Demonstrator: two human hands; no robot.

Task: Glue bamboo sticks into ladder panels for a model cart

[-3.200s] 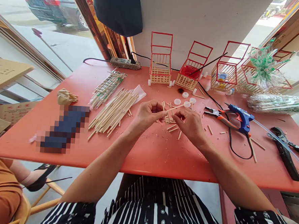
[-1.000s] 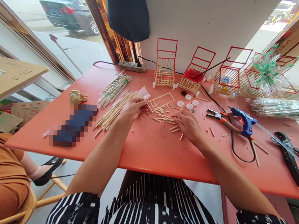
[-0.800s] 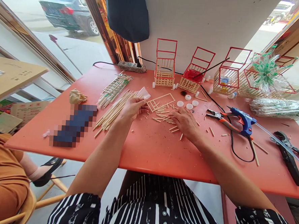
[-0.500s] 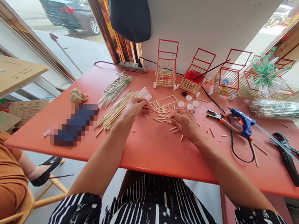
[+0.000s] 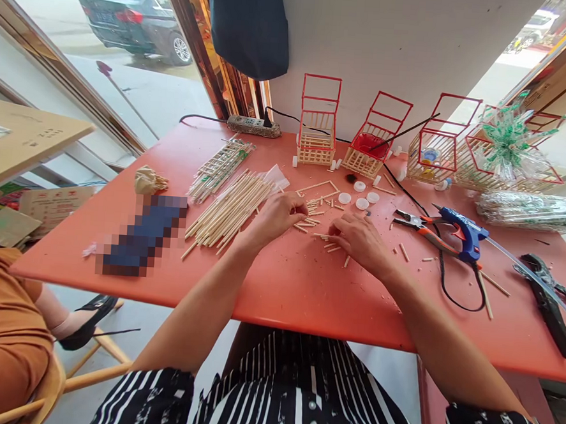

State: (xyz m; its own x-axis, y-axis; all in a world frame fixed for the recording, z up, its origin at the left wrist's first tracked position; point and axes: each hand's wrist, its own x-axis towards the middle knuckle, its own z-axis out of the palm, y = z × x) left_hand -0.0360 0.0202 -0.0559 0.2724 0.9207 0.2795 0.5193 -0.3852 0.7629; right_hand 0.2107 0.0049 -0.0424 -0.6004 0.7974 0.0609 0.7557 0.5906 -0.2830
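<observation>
My left hand (image 5: pixel 281 217) hovers over the middle of the red table, its fingers curled together beside a heap of short cut wooden sticks (image 5: pixel 316 204). Whatever its fingertips hold, if anything, is too small to make out. Close by, my right hand (image 5: pixel 358 241) bends down with thumb and fingers drawn together at some more short sticks (image 5: pixel 327 239); its fingertips hide what is between them. Behind the hands lies a small rectangular stick frame (image 5: pixel 323 190), partly covered by my left hand. A bundle of long wooden sticks (image 5: pixel 228 208) rests to the left.
Stick carts with red rims (image 5: pixel 316 143) stand along the wall. White round caps (image 5: pixel 344 198) lie before them. Pliers (image 5: pixel 423 228), a blue glue gun (image 5: pixel 464 233) and a black-handled tool (image 5: pixel 552 311) are on the right. A blurred dark object (image 5: pixel 147 236) lies left. Someone sits at lower left.
My left hand has moved right, from the long-stick bundle to the short sticks, and its fingers have curled in. My right hand has shifted slightly right, showing more sticks.
</observation>
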